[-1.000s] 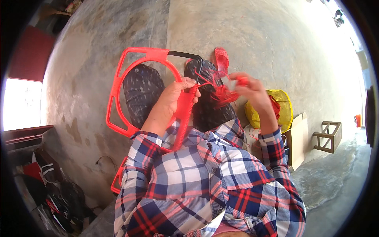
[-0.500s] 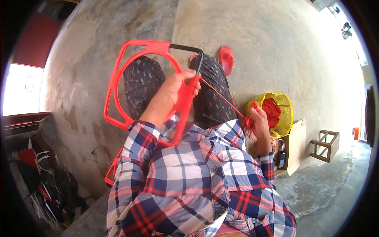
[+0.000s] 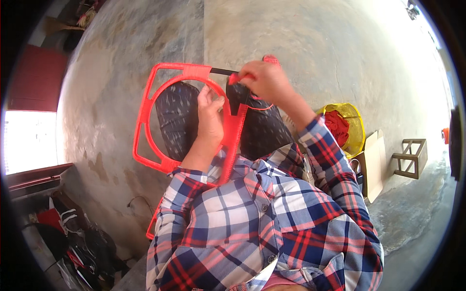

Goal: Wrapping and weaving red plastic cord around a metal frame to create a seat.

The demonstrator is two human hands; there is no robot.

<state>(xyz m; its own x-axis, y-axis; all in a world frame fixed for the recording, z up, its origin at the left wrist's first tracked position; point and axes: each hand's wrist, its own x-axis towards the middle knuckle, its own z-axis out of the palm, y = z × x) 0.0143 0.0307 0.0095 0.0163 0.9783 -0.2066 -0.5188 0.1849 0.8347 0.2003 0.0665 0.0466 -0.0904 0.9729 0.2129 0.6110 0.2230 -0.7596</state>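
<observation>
We are gripping the right rail of the red plastic frame [image 3: 145, 111] with our left hand [image 3: 209, 121], fingers curled around it near the picture's centre. Our right hand [image 3: 266, 80], at about 12 o'clock, is pinching a thin red cord [image 3: 262, 104] against the frame's black top bar [image 3: 223, 71]. The frame is resting across our knees above the concrete floor [image 3: 121, 58]. At 3 o'clock, a yellow basket [image 3: 358, 127] with red material is standing beside a cardboard piece [image 3: 373, 165] and a small wooden stand [image 3: 410, 157].
</observation>
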